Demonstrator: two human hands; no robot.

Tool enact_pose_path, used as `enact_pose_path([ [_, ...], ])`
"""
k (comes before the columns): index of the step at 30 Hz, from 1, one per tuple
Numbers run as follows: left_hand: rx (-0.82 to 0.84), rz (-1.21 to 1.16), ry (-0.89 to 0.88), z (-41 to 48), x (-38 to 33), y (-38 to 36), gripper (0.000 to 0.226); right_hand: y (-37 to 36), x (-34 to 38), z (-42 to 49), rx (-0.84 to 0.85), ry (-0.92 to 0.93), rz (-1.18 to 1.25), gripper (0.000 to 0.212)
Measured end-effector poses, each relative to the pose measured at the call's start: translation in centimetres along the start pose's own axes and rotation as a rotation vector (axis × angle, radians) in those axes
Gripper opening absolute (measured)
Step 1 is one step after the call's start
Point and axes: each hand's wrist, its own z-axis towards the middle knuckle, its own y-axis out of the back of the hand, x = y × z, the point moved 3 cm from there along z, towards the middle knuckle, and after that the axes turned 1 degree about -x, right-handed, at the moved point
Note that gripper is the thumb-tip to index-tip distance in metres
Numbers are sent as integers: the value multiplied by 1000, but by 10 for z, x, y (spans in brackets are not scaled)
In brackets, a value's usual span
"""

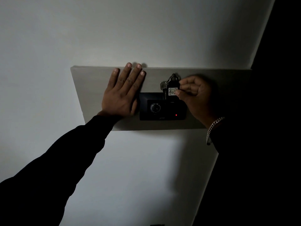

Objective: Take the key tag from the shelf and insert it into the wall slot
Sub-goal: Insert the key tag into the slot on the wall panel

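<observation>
A black key tag with a small white number label stands upright at the top edge of the black wall slot unit. My right hand pinches the tag's right side between thumb and fingers. A metal key and a ring hang from the tag's top, to its left. My left hand lies flat with spread fingers on the grey wall panel, just left of the unit. Whether the tag's lower end sits inside the slot is hidden in the dark.
A red light glows on the unit's lower right. The room is dim. A dark edge, perhaps a door or wall, fills the right side. A silver chain bracelet is on my right wrist.
</observation>
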Motion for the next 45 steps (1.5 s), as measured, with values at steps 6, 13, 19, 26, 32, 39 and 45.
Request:
enact_pose_path([
  [6, 5, -4, -1, -1, 0, -1, 66, -5, 4, -5, 99, 115, -196, 50],
  [13, -4, -11, -1, -1, 0, 0, 65, -3, 32, 3, 211, 325, -570, 54],
  [19, -6, -7, -4, -1, 2, 0, 65, -2, 45, 23, 146, 458, -569, 19],
  [26, -14, -12, -5, -1, 2, 0, 64, 3, 32, 33, 169, 456, -483, 21],
  [32, -8, 0, -3, -2, 1, -2, 64, 4, 19, 35, 172, 447, -428, 23],
  [39, -15, 4, -3, -3, 2, -2, 65, 1, 14, 32, 153, 452, -384, 23],
  [45, 3, 6, 12, -2, 0, 0, 64, 3, 17, 24, 166, 504, -434, 16],
])
